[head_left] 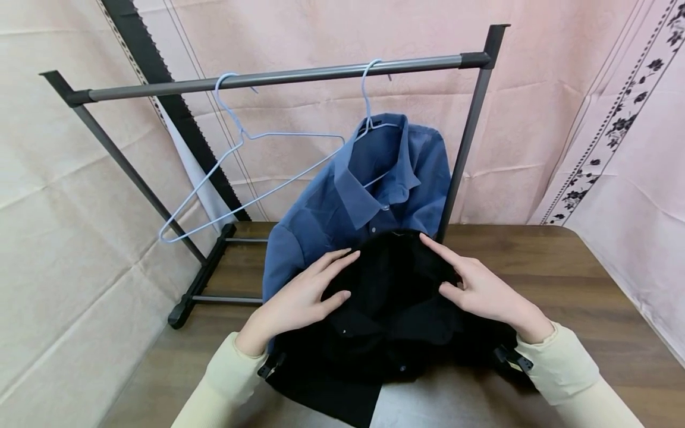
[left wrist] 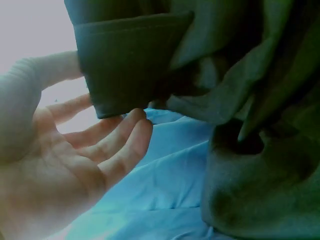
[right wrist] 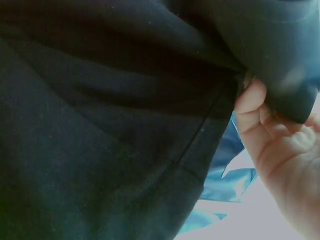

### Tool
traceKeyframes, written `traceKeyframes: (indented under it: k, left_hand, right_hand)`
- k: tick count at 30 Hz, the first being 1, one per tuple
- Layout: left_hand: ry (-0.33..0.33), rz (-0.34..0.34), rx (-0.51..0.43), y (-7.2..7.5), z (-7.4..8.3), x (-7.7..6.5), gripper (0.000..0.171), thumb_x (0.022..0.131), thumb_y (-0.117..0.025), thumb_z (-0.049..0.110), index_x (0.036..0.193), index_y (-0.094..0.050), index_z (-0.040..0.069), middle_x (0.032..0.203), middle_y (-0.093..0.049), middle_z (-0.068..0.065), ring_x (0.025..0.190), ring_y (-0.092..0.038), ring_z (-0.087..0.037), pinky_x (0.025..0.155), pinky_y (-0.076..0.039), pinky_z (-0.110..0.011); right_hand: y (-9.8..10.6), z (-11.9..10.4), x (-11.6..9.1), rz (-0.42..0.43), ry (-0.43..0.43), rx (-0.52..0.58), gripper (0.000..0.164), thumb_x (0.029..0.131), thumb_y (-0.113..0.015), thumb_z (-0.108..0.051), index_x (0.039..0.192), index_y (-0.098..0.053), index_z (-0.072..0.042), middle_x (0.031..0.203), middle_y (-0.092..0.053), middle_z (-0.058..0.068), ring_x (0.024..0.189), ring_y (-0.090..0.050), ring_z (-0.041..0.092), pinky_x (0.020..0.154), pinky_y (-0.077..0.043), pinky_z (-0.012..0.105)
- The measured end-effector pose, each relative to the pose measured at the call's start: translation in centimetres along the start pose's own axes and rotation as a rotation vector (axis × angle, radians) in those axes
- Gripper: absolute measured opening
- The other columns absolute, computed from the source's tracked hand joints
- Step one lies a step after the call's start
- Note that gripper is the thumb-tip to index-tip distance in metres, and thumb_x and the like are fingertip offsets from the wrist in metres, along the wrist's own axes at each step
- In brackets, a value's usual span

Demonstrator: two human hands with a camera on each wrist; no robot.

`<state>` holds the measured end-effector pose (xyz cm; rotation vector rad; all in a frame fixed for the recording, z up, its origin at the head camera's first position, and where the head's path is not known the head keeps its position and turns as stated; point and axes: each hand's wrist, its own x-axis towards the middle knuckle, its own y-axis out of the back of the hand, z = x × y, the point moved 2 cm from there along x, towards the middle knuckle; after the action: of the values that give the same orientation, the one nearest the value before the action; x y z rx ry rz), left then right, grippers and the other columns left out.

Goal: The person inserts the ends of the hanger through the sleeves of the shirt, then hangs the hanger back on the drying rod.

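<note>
A black shirt (head_left: pixel 374 321) with small buttons is held up over the table's front, its collar toward the rack. My left hand (head_left: pixel 307 291) lies at the collar's left side with its fingers extended. In the left wrist view the loosely bent fingers (left wrist: pixel 135 132) are beside a collar corner (left wrist: pixel 125 65), and the thumb is partly hidden behind it. My right hand (head_left: pixel 481 291) grips the collar's right side. In the right wrist view its fingers (right wrist: pixel 252 97) are curled at the black cloth's edge. Behind the black shirt, a blue shirt (head_left: pixel 321 220) hangs on a hanger.
A dark metal clothes rack (head_left: pixel 299 76) stands on the wooden table (head_left: pixel 546 267). From its bar hangs a bare light-blue wire hanger (head_left: pixel 251 202), left of the blue shirt. Pink cloth (head_left: pixel 514 148) hangs behind the rack, and pale cloth (head_left: pixel 69 208) lines the left side.
</note>
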<state>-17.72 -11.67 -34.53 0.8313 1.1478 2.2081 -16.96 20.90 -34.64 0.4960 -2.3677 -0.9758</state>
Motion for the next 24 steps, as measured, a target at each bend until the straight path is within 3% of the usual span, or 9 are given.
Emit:
traceKeyframes:
  k: [7,12,17,18,20,24]
  left_hand:
    - [-0.115,0.106,0.047,1.9,1.1,-0.7,0.055,0.104,-0.059,0.025,0.156,-0.039,0.022,0.158,-0.037,-0.003,0.142,-0.039,-0.02,0.111,-0.039,-0.045]
    - [-0.187,0.249,0.048,4.6,2.2,-1.4,0.051,0.101,-0.062,0.015,0.15,-0.048,0.017,0.153,-0.044,0.0,0.137,-0.045,-0.018,0.107,-0.043,-0.04]
    - [-0.25,0.382,0.151,7.2,3.1,-2.2,0.044,0.102,-0.059,0.02,0.145,-0.054,0.011,0.147,-0.051,-0.006,0.132,-0.051,-0.021,0.106,-0.043,-0.036]
    - [-0.261,0.411,0.181,7.8,3.2,-2.3,0.043,0.103,-0.057,0.023,0.144,-0.055,0.01,0.146,-0.052,-0.006,0.123,-0.056,-0.018,0.101,-0.046,-0.031]
    - [-0.289,0.471,0.222,9.1,3.3,-2.5,0.043,0.105,-0.054,0.028,0.143,-0.056,0.007,0.144,-0.054,-0.009,0.12,-0.058,-0.021,0.099,-0.045,-0.028]
    - [-0.297,0.573,0.268,11.9,3.0,-2.8,0.044,0.103,-0.056,0.026,0.141,-0.057,0.005,0.141,-0.057,-0.011,0.117,-0.059,-0.025,0.1,-0.042,-0.025]
  right_hand:
    - [0.1,0.1,0.0,0.017,0.006,0.01,0.091,0.082,-0.056,0.011,0.161,-0.028,-0.024,0.081,-0.039,-0.005,0.043,-0.021,-0.007,0.04,-0.032,0.023]
    - [0.2,0.0,-0.1,0.03,0.01,0.014,0.089,0.082,-0.056,0.011,0.16,-0.03,-0.024,0.082,-0.04,-0.005,0.043,-0.022,-0.006,0.04,-0.032,0.023]
    - [0.1,0.1,-0.2,0.027,-0.007,0.013,0.09,0.082,-0.056,0.012,0.16,-0.03,-0.025,0.078,-0.037,-0.006,0.042,-0.023,-0.006,0.04,-0.033,0.024]
    - [0.1,0.2,-0.2,0.026,-0.008,0.011,0.09,0.082,-0.056,0.012,0.16,-0.03,-0.025,0.079,-0.039,-0.005,0.042,-0.023,-0.006,0.04,-0.032,0.024]
    - [0.1,0.3,-0.2,0.029,-0.011,0.008,0.09,0.082,-0.056,0.011,0.16,-0.03,-0.025,0.082,-0.042,-0.003,0.042,-0.022,-0.006,0.04,-0.032,0.024]
    - [0.1,0.3,-0.1,0.031,-0.011,0.008,0.09,0.082,-0.056,0.01,0.16,-0.03,-0.026,0.087,-0.047,0.001,0.043,-0.022,-0.006,0.04,-0.032,0.023]
